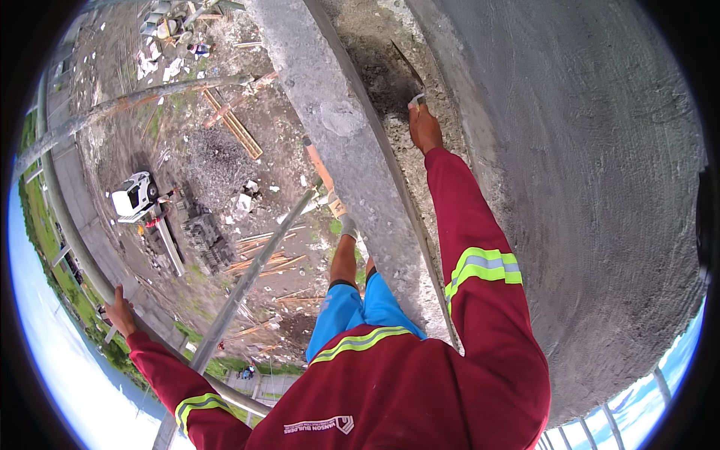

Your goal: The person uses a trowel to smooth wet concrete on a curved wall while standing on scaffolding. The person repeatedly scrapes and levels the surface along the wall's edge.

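Observation:
My right hand is closed around the handle of a trowel, whose thin dark blade shows edge-on. The blade points forward over a narrow, rough concrete ledge, where a dark patch of wet mortar lies just left of it. Out at the lower left, my left hand grips a long metal scaffold pipe; part of its fingers is hidden. Both arms wear dark red sleeves with reflective bands.
A grey plastered wall curves along my right. A concrete beam borders the ledge. My foot is near a narrow plank, high above the ground. A diagonal pipe crosses beside me. Far below are a white truck and timber.

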{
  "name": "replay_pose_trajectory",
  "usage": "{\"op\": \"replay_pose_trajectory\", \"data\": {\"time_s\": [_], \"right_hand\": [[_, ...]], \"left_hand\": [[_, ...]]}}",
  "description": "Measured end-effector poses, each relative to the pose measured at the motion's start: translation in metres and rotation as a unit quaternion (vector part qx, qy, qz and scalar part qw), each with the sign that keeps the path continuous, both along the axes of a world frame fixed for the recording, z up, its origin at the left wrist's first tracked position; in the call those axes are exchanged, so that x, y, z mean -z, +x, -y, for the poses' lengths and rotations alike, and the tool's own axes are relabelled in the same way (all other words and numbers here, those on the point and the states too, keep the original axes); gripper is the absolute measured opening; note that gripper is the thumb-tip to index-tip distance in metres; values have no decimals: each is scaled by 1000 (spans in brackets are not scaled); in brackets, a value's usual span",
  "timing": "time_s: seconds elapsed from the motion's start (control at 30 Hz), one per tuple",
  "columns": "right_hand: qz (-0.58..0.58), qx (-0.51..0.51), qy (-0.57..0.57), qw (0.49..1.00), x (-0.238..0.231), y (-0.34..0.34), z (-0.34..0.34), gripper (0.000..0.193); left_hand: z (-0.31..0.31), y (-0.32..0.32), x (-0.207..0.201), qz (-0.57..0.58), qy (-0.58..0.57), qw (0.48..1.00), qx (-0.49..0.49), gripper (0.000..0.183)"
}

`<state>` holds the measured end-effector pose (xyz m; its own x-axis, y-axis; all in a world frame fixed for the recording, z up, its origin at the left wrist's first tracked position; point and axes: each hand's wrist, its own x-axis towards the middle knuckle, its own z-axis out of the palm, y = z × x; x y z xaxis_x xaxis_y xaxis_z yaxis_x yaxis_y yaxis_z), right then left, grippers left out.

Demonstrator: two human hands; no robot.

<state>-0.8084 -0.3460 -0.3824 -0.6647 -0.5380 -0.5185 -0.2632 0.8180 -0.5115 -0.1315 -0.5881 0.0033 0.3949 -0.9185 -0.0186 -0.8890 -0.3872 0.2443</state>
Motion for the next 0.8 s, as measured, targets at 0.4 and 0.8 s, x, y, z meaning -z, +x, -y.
{"op": "replay_pose_trajectory", "data": {"time_s": [0.4, 0.8], "right_hand": [[-83, -207, 40, 974, -51, -41, 3, 44], [168, 10, -35, 985, -66, 12, -120, 39]], "left_hand": [[5, 3, 0, 26, 22, 999, -24, 41], [0, -1, -2, 46, -12, 999, -18, 42]]}}
